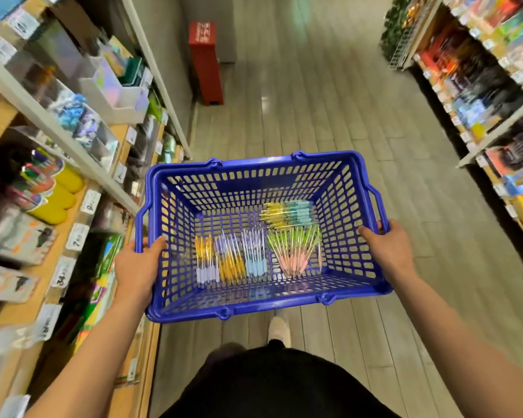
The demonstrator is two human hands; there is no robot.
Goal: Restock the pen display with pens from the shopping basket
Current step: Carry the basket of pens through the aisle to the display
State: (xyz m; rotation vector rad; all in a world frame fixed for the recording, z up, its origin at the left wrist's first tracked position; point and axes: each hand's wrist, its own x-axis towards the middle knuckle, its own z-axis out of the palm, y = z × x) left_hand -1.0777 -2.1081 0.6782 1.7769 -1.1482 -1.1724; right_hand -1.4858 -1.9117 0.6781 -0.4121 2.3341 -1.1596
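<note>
Grey plank floor of a shop aisle, flanked by stocked left shelves and right shelves; red stand upright at the far end. Goods on both sides smeared by blur, price tags mostly unreadable; yellow tubs of coloured pens low on the left, only roughly made out. Over the floor, blue lattice shopping basket, carried level: left hand curled over its left rim, right hand over its right. On its bottom, pens in bundles: yellow, lilac, pale blue, green-and-pink, teal. Pale shoe just below the basket.
</note>
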